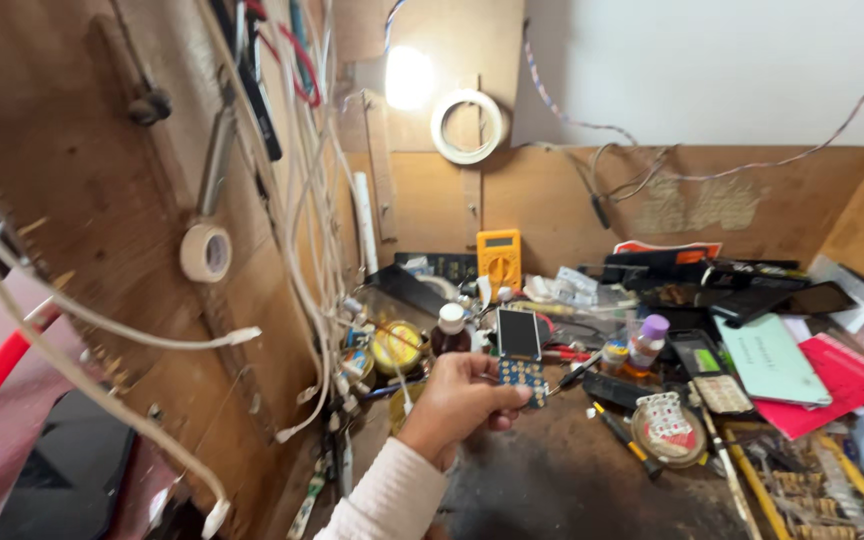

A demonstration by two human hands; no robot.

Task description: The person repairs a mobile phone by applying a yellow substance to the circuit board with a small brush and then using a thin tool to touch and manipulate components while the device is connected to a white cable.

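One hand [457,400], the left, pinched a bare phone board [521,358] in front of the yellow multimeter [499,256]; an edge grip looked safest. Right hand unseen.

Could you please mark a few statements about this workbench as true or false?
1. The left hand holds a small phone board with a screen. True.
2. A yellow multimeter leans at the back. True.
3. The tape roll on the back wall is black. False: it is white.
4. The brown bottle has a purple cap. False: its cap is white.
5. The right hand grips a screwdriver. False: no right hand is in view.
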